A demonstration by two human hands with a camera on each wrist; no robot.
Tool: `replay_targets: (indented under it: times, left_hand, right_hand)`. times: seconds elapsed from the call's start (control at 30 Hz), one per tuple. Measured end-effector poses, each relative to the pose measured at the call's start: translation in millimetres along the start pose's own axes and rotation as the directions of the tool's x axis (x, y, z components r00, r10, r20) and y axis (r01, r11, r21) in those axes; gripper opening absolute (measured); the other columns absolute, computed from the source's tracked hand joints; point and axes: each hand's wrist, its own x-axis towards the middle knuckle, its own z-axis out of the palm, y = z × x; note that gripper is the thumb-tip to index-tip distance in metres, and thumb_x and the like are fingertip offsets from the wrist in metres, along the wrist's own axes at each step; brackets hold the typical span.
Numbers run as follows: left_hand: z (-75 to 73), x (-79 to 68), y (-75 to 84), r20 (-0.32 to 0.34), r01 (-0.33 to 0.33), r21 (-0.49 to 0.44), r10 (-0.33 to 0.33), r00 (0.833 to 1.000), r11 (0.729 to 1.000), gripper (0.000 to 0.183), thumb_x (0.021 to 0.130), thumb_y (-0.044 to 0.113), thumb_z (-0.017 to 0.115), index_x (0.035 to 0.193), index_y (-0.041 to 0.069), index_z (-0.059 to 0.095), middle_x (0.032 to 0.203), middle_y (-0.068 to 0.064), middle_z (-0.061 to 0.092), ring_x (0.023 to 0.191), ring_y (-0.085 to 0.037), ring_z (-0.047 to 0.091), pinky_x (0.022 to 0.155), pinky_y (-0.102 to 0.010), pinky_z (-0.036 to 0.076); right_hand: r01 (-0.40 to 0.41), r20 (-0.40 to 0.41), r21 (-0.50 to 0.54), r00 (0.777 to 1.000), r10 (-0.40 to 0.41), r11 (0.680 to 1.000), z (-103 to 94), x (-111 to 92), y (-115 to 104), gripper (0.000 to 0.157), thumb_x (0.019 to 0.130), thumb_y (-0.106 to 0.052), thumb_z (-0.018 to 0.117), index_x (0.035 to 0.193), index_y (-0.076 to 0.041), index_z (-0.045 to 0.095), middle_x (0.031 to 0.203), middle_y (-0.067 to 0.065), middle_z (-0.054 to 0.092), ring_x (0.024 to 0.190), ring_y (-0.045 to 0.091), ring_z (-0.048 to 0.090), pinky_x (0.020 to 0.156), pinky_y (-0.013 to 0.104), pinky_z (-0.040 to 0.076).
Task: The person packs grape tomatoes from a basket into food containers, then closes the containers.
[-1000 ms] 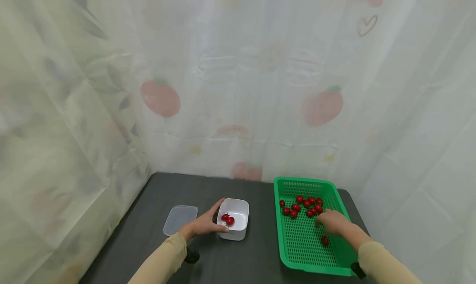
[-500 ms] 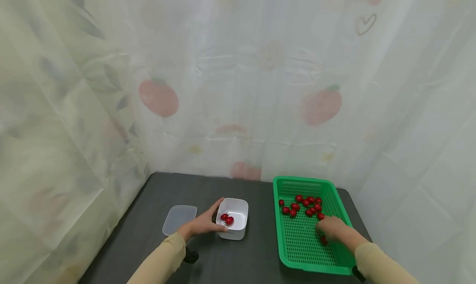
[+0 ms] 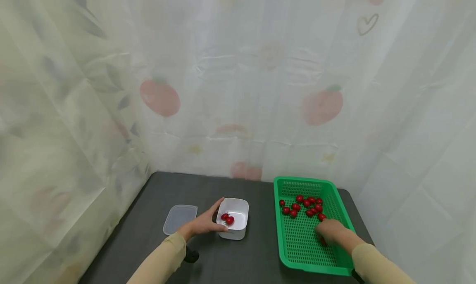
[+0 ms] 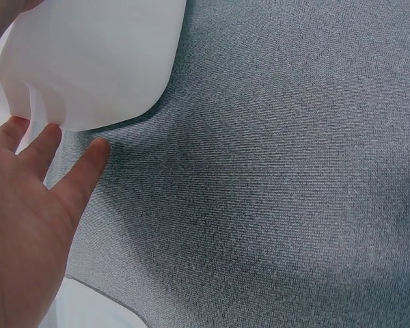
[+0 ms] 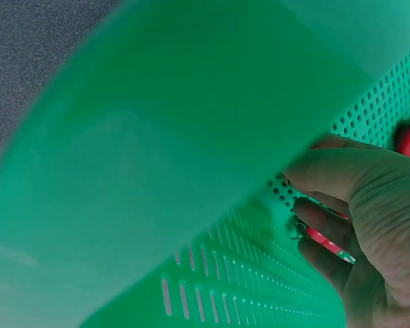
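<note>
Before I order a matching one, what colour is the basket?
Green; the head view shows it best.

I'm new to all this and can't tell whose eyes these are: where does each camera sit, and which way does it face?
Head: worn on the person's head, facing forward and down at the table, white container and green basket; left hand, right hand and both sleeves show.
Left wrist: worn on that wrist, facing the container's outside and the table; only the left hand shows.
Right wrist: worn on that wrist, facing past the basket's wall towards red tomatoes; only the right hand shows.
Shared: head and right wrist both show the right hand in the basket.
</note>
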Motion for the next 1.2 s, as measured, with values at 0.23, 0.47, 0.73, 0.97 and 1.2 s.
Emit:
replay_targets:
  times: [0.23,0.47,0.73,0.97,1.2]
  left_hand:
    - [-0.1,0.5,-0.9,0.009,-0.014,-0.012,0.014,1.000,1.000,0.112,0.086,0.024,0.084,0.166,0.017,0.006,0.167,-0.019,0.016,0.150,-0.043,0.022,0.114,-0.067,0.023]
    - [0.6,0.0,-1.0,0.005,-0.004,-0.006,0.004,1.000,1.000,0.112,0.087,0.024,0.084,0.166,0.015,0.006,0.167,-0.019,0.017,0.150,-0.042,0.023,0.114,-0.067,0.024]
    - [0.9,0.9,-0.9,-0.001,0.010,-0.004,-0.010,1.000,1.000,0.113,0.086,0.027,0.085,0.166,0.016,0.006,0.167,-0.019,0.017,0.150,-0.043,0.022,0.114,-0.068,0.022]
    - [0.6,0.8,0.5,-0.002,0.017,-0.003,-0.017,1.000,1.000,0.114,0.085,0.028,0.085,0.166,0.016,0.006,0.167,-0.019,0.016,0.150,-0.043,0.021,0.114,-0.069,0.021]
    - [0.7,1.0,-0.9,-0.006,0.020,0.000,-0.020,1.000,1.000,0.113,0.086,0.027,0.084,0.166,0.016,0.006,0.167,-0.019,0.016,0.150,-0.043,0.021,0.114,-0.069,0.021]
  right_hand:
    - [0.006,-0.008,0.005,1.000,-0.006,1.000,4.4,2,0,0.049,0.081,0.013,0.074,0.059,-0.019,0.044,0.056,-0.009,0.035,0.058,0.011,0.024,0.056,0.031,0.029]
    - [0.005,-0.011,-0.004,1.000,-0.005,1.000,5.2,2,-1,0.049,0.079,0.011,0.077,0.057,-0.019,0.045,0.055,-0.008,0.040,0.057,0.011,0.026,0.056,0.031,0.031]
    - [-0.004,0.027,0.011,1.000,0.003,1.000,1.8,5,3,0.042,0.078,0.009,0.078,0.059,-0.020,0.055,0.058,-0.010,0.045,0.057,0.010,0.033,0.056,0.032,0.037]
    - [0.017,-0.073,0.090,0.997,-0.010,0.996,-8.5,11,11,0.028,0.078,0.004,0.081,0.073,-0.019,0.066,0.070,-0.010,0.057,0.065,0.012,0.054,0.061,0.035,0.050]
    - [0.086,-0.154,0.155,0.986,-0.061,0.984,-17.8,16,15,0.020,0.084,-0.002,0.081,0.084,-0.019,0.069,0.076,-0.011,0.058,0.067,0.009,0.052,0.059,0.033,0.047]
